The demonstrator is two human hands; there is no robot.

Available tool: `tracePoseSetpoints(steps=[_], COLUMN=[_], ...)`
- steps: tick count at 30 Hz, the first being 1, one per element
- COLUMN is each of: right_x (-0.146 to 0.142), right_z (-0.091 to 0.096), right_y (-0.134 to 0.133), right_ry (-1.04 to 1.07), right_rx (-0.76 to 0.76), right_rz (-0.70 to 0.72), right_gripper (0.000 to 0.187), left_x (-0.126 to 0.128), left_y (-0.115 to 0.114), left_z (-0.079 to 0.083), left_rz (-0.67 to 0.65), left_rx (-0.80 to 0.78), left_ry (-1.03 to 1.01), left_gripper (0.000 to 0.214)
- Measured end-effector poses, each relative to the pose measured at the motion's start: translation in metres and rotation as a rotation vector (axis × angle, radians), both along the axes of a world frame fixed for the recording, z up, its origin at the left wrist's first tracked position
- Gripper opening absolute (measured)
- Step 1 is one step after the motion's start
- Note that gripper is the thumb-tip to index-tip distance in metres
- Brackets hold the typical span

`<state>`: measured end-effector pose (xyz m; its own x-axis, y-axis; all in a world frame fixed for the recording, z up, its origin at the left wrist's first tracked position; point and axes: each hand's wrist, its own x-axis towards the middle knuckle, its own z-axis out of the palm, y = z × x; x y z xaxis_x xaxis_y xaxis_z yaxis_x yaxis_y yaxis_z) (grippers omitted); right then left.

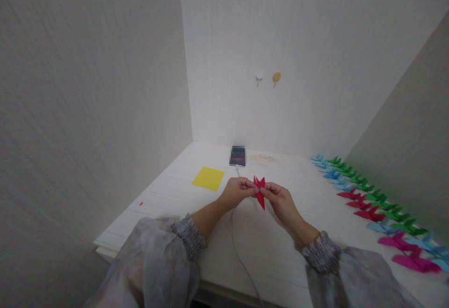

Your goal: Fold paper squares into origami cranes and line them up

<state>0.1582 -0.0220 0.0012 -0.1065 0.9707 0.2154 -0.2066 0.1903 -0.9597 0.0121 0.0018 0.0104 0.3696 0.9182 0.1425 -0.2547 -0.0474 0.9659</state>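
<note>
A small piece of red folded paper (pixel 260 196), with two points upward and one long point downward, is held above the white table between both hands. My left hand (pixel 236 192), with a ring on one finger, pinches its left side. From the right, my right hand (pixel 280 199) pinches the same piece near its middle. The fingertips cover part of the folds. A flat yellow paper square (pixel 208 178) lies on the table to the left of my left hand.
Several folded paper cranes (pixel 368 213) in rows line the table's right side. At the back stands a phone (pixel 237 155), its screen blurred, with a cable (pixel 238 252) running to the front edge. Two hooks (pixel 277 77) hang on the back wall. An orange scrap (pixel 141 204) lies left.
</note>
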Motion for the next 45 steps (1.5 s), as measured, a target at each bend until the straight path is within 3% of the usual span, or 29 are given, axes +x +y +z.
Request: tracePoseSetpoints(steps=[10, 17, 22, 27, 32, 41, 45], right_x=[-0.001, -0.006, -0.010, -0.014, -0.014, -0.011, -0.015], right_z=[0.002, 0.000, 0.001, 0.005, 0.005, -0.001, 0.002], right_y=[0.000, 0.000, 0.000, -0.004, -0.006, -0.006, -0.008], right_ry=[-0.016, -0.015, 0.079, 0.036, 0.002, 0.090, 0.039], right_rx=[-0.014, 0.011, 0.029, 0.081, 0.108, 0.056, 0.062], right_rz=[-0.060, -0.146, -0.130, -0.114, -0.055, 0.093, 0.069], right_gripper=[0.014, 0.016, 0.023, 0.025, 0.026, 0.031, 0.034], left_x=[0.002, 0.004, 0.005, 0.006, 0.004, -0.001, 0.000], left_y=[0.002, -0.002, -0.001, 0.000, 0.001, 0.000, 0.001], left_z=[-0.007, -0.003, -0.004, -0.005, -0.004, -0.002, -0.003], left_rz=[-0.030, 0.004, 0.033, 0.060, 0.034, -0.064, -0.071], left_rx=[0.032, -0.031, -0.014, 0.018, -0.029, -0.092, -0.081], left_ry=[-0.009, -0.072, -0.078, -0.106, -0.069, -0.053, -0.065], left_gripper=[0.027, 0.027, 0.028, 0.029, 0.039, 0.030, 0.028])
